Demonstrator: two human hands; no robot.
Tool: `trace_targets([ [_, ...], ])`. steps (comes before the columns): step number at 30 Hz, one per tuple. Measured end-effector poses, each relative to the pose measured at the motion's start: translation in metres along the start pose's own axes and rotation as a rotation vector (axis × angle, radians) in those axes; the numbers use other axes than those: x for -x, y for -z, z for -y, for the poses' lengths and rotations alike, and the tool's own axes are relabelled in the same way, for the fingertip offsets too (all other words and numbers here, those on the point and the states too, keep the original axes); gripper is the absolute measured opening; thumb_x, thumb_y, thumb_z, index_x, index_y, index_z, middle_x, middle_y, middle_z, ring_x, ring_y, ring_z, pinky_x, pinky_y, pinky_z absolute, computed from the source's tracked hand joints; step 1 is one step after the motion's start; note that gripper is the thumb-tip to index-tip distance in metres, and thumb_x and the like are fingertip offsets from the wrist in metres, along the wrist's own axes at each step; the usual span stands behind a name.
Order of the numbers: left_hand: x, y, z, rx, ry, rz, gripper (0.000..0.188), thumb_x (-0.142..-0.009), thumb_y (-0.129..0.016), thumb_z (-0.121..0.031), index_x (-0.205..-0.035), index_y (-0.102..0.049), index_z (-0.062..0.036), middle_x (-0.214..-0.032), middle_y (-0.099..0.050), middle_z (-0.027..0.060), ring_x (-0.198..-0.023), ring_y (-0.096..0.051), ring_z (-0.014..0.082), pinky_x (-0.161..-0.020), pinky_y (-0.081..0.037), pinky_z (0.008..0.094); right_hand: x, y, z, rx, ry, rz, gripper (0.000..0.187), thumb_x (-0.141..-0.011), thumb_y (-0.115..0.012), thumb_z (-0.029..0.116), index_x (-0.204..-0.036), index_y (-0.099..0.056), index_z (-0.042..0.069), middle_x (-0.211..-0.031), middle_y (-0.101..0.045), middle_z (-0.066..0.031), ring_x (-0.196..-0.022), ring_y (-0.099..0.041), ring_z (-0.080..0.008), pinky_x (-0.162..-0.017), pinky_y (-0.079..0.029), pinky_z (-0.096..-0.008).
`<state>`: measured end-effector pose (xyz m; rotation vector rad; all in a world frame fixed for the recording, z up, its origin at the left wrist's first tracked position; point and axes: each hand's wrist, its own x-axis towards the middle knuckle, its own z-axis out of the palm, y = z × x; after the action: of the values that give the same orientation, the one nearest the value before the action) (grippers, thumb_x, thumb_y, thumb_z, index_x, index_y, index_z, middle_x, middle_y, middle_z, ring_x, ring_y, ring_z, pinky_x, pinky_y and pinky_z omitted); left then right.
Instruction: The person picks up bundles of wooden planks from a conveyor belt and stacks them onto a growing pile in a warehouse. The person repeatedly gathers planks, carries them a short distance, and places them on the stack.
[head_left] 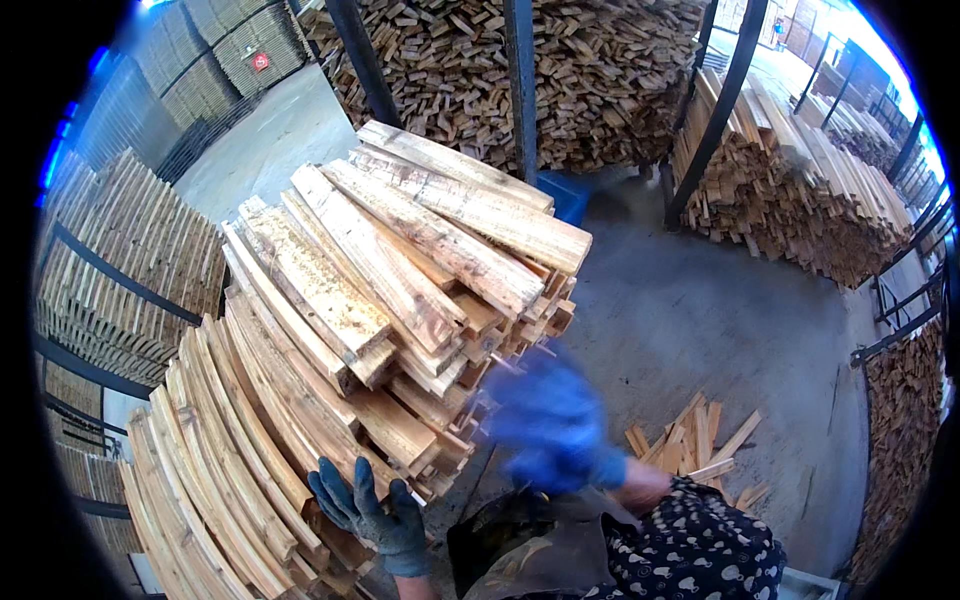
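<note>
A big stack of rough-sawn wooden boards (pixel 300 370) rises in front of me, its cut ends facing me. Thicker planks (pixel 450 205) lie loosely across its top. My left hand (pixel 375 510), in a dark grey-green glove, is open with spread fingers beside the board ends at the stack's lower front; the frame does not make clear whether it touches them. To the right, my right hand (pixel 550 415) wears a blue glove and is smeared by motion close to the stack's front ends. Its fingers, and anything in them, cannot be made out.
Loose offcuts (pixel 700 440) lie on the concrete floor (pixel 690 320) at my right. Behind the stack, a large heap of short wood pieces (pixel 600 90) sits beyond dark metal posts (pixel 520 90). More lumber stacks (pixel 790 190) stand right, and others (pixel 130 260) left. A blue object (pixel 565 197) is partly hidden.
</note>
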<state>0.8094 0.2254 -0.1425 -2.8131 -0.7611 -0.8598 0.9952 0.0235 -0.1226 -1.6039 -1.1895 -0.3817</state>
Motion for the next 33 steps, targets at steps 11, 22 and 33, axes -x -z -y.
trace_targets([
  [11, -0.023, 0.008, -0.014, -0.004, -0.331, -0.211, 0.046, -0.086, -0.067, -0.03, -0.12, -0.054, -0.0018, -0.123, -0.052, 0.0214, -0.11, -0.054, 0.0374, -0.09, -0.045, 0.047, -0.058, -0.032, -0.169, 0.191, -0.216, -0.729, 0.032, -0.082, -0.061, 0.019, -0.111, -0.062, 0.005, -0.118, -0.058, -0.0192, -0.109, -0.053, -0.0356, -0.096, -0.04, -0.043],
  [22, -0.003, 0.004, -0.026, 0.286, -0.294, -0.185, 0.038, -0.091, -0.059, -0.025, -0.119, -0.057, -0.0005, -0.123, -0.054, 0.0207, -0.112, -0.052, 0.038, -0.095, -0.042, 0.046, 0.031, -0.033, -0.09, 0.341, -0.342, -0.807, 0.045, -0.087, -0.057, 0.03, -0.124, -0.052, 0.005, -0.134, -0.045, -0.0218, -0.12, -0.046, -0.0351, -0.1, -0.035, -0.0473],
  [33, 0.059, 0.01, -0.038, 1.299, -0.112, 0.626, 0.037, -0.092, -0.058, -0.022, -0.121, -0.055, 0.0012, -0.124, -0.054, 0.0195, -0.112, -0.052, 0.0342, -0.096, -0.042, 0.043, 0.436, -0.163, 0.168, 0.099, -1.879, 0.116, 0.039, -0.075, -0.057, 0.037, -0.093, -0.067, 0.003, -0.093, -0.065, -0.0219, -0.088, -0.063, -0.0381, -0.074, -0.049, -0.0464],
])
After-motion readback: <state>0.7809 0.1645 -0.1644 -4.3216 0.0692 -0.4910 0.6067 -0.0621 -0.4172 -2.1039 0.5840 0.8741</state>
